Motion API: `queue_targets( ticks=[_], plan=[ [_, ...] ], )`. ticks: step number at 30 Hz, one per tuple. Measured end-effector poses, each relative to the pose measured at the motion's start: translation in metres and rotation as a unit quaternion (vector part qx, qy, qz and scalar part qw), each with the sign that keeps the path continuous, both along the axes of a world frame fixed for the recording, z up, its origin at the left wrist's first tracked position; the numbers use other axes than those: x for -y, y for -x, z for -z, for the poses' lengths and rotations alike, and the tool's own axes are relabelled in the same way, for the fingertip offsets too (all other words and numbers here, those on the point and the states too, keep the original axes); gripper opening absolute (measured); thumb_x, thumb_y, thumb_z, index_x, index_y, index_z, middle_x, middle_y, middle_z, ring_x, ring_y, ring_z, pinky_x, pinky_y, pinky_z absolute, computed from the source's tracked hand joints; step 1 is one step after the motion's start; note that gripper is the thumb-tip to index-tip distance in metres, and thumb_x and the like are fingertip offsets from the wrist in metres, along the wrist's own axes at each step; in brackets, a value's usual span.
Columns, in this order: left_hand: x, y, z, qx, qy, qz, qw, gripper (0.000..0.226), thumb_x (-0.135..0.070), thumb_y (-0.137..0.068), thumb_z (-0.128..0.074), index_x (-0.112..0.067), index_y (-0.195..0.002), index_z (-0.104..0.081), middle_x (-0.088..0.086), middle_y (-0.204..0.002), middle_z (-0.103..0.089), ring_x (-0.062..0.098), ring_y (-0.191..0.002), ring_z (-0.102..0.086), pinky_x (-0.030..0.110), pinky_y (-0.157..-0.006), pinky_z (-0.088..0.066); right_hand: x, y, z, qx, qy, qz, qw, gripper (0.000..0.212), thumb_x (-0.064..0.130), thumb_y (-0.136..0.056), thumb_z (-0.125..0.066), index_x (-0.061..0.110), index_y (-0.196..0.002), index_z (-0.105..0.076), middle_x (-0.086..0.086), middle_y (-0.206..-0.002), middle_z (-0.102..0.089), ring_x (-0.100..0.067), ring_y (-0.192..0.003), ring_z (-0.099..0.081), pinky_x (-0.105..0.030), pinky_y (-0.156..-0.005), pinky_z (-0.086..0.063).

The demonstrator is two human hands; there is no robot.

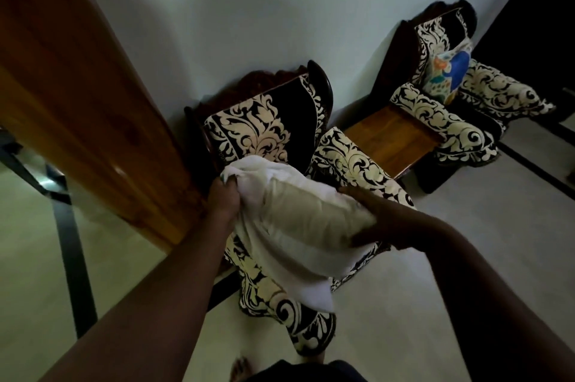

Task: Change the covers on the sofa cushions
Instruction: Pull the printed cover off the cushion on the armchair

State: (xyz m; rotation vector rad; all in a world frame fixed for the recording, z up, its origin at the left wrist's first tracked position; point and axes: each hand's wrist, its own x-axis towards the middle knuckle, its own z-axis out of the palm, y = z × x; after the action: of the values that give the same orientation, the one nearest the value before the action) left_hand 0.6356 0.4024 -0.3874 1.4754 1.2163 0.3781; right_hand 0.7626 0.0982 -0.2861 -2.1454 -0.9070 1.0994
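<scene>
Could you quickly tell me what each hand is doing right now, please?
Left hand: grips a bunched edge of the white cover.
Right hand: holds the end of the cushion, fingers around it.

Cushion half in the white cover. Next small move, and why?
Probably pull the white cover further along the cushion. The left hand grips bunched fabric at one end, the right hand holds the bare beige end, so part of the cushion is exposed.

soft cloth cushion (298, 220) — glossy wood door (93, 101)
</scene>
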Motion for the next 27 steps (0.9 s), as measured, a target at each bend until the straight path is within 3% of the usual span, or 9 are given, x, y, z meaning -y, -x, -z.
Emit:
queue_targets(
  ticks=[3,5,8,10,12,14,16,21,27],
  plan=[
    [0.021,-0.014,-0.001,0.040,0.013,-0.006,0.999,0.049,-0.037,-0.097,-0.047,-0.013,-0.139,-0.051,0.016,-0.136,-0.057,0.036,-0.125,-0.056,0.049,-0.106,-0.046,-0.027,0.015,-0.005,0.019,0.057,-0.033,0.998,0.143,0.068,-0.048,-0.085,0.039,-0.160,-0.001,0.009,-0.162,-0.029,-0.020,-0.145,-0.036,-0.039,-0.115,-0.039],
    [0.037,-0.028,-0.006,0.058,0.007,0.008,0.998,0.047,-0.035,-0.095,-0.046,-0.011,-0.135,-0.054,0.016,-0.132,-0.060,0.034,-0.120,-0.058,0.049,-0.104,-0.048,-0.059,0.036,0.024,0.099,0.043,0.019,0.994,0.136,0.079,-0.057,-0.077,0.035,-0.159,0.001,-0.003,-0.162,-0.030,-0.028,-0.145,-0.036,-0.050,-0.112,-0.041],
    [0.049,-0.042,-0.018,0.077,0.002,0.029,0.997,0.041,-0.029,-0.098,-0.048,-0.005,-0.130,-0.056,0.017,-0.125,-0.060,0.031,-0.112,-0.058,0.039,-0.094,-0.049,-0.087,0.057,0.080,0.229,0.096,0.078,0.965,0.132,0.078,-0.065,-0.073,0.030,-0.157,0.009,-0.014,-0.165,-0.015,-0.037,-0.151,-0.018,-0.066,-0.112,-0.031],
    [0.048,-0.044,-0.020,0.071,-0.009,0.044,0.996,0.033,-0.019,-0.104,-0.048,0.000,-0.130,-0.055,0.012,-0.117,-0.058,0.027,-0.107,-0.056,0.025,-0.080,-0.042,-0.087,0.049,0.097,0.297,0.078,0.142,0.941,0.122,0.075,-0.068,-0.072,0.022,-0.157,-0.007,-0.011,-0.153,-0.034,-0.033,-0.141,-0.034,-0.059,-0.108,-0.035],
    [0.045,-0.042,-0.017,0.058,-0.024,0.053,0.997,0.031,-0.017,-0.103,-0.049,-0.001,-0.129,-0.057,0.010,-0.117,-0.059,0.026,-0.107,-0.057,0.020,-0.071,-0.043,-0.086,0.035,0.102,0.349,0.055,0.137,0.926,0.095,0.078,-0.069,-0.070,0.021,-0.139,-0.042,-0.004,-0.130,-0.058,-0.027,-0.120,-0.053,-0.049,-0.100,-0.038],
    [0.041,-0.041,-0.015,0.029,-0.065,0.044,0.996,0.034,-0.022,-0.102,-0.051,-0.005,-0.130,-0.057,0.016,-0.127,-0.061,0.031,-0.114,-0.058,0.025,-0.081,-0.045,-0.086,0.032,0.102,0.383,0.013,0.085,0.919,0.060,0.069,-0.077,-0.069,0.021,-0.111,-0.059,-0.002,-0.105,-0.071,-0.027,-0.099,-0.065,-0.040,-0.086,-0.043],
    [0.036,-0.036,-0.014,-0.039,-0.132,0.022,0.990,0.036,-0.030,-0.101,-0.051,-0.010,-0.131,-0.055,0.016,-0.132,-0.061,0.034,-0.118,-0.059,0.035,-0.091,-0.048,-0.083,0.037,0.100,0.388,-0.033,0.054,0.920,0.041,0.057,-0.086,-0.067,0.020,-0.103,-0.063,-0.006,-0.094,-0.073,-0.030,-0.088,-0.068,-0.037,-0.074,-0.047],
    [0.027,-0.022,-0.007,-0.197,-0.197,0.023,0.960,0.039,-0.034,-0.104,-0.048,-0.015,-0.137,-0.052,0.015,-0.134,-0.061,0.037,-0.120,-0.059,0.038,-0.081,-0.042,-0.059,0.034,0.083,0.402,-0.080,0.004,0.912,0.037,0.055,-0.089,-0.065,0.022,-0.106,-0.067,-0.005,-0.096,-0.074,-0.029,-0.087,-0.069,-0.035,-0.073,-0.051],
    [0.037,-0.059,-0.010,-0.240,-0.218,0.089,0.942,0.039,-0.034,-0.105,-0.041,-0.017,-0.139,-0.054,0.018,-0.135,-0.060,0.039,-0.122,-0.057,0.045,-0.093,-0.046,-0.024,0.010,0.061,0.417,-0.079,-0.029,0.905,0.038,0.059,-0.089,-0.062,0.022,-0.096,-0.063,-0.002,-0.086,-0.070,-0.028,-0.079,-0.067,-0.034,-0.064,-0.049]
  ],
)
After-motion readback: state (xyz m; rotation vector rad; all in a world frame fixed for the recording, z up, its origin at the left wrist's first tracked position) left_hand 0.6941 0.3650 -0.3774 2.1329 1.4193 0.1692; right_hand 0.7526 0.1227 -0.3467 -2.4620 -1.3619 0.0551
